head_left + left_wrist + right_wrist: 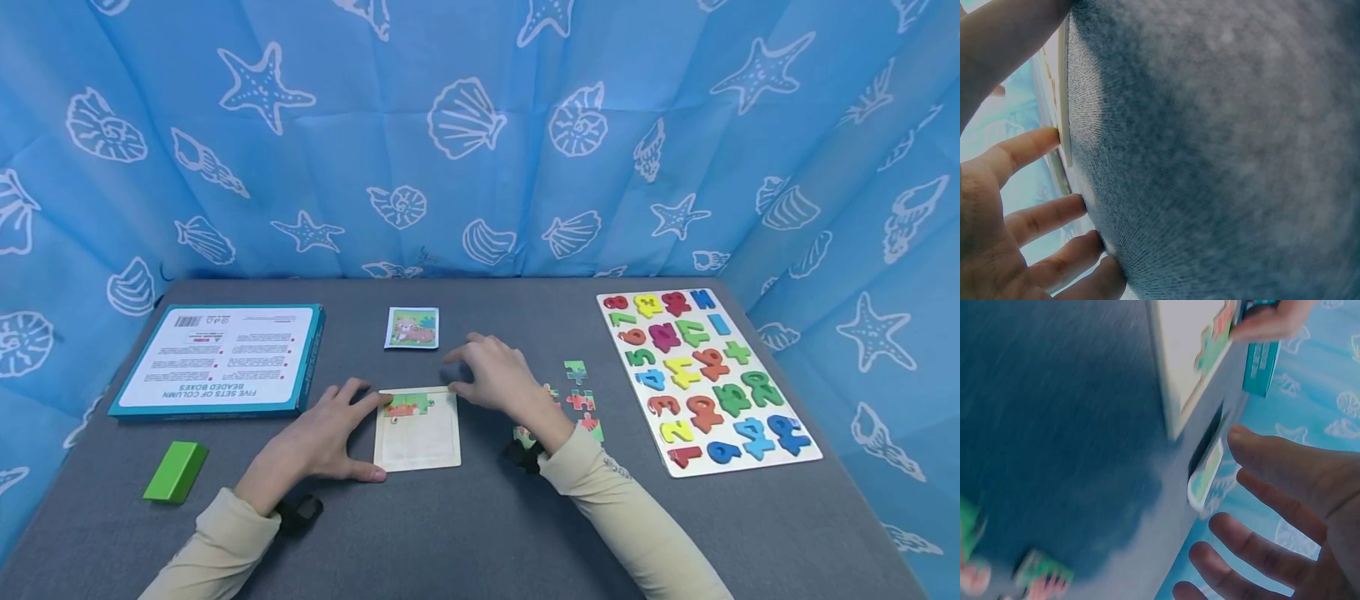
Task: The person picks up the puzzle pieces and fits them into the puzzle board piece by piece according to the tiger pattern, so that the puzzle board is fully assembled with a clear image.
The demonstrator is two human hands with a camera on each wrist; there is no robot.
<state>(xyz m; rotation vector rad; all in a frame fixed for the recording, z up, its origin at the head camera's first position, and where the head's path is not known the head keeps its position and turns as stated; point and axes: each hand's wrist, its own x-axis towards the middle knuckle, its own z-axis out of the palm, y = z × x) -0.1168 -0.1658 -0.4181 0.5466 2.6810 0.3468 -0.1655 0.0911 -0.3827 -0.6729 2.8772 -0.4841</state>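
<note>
A pale wooden puzzle tray [417, 446] lies on the table in front of me. Joined jigsaw pieces [406, 405], green and red, fill part of its upper left corner. My left hand [322, 440] spreads along the tray's left side. Its index finger reaches the joined pieces, and the thumb lies at the lower left edge. In the right wrist view my right hand [1285, 544] has loosely bent fingers with nothing between them. It hovers by the tray's upper right corner. Loose jigsaw pieces [581, 400] lie right of the tray, some hidden by the right wrist.
Beyond the tray lies a small picture card [413, 328]. A teal and white box [217, 357] is at the left, with a green block [176, 472] nearer. A board of coloured numbers [705, 379] lies at the right. Behind the table hangs a blue curtain [480, 192].
</note>
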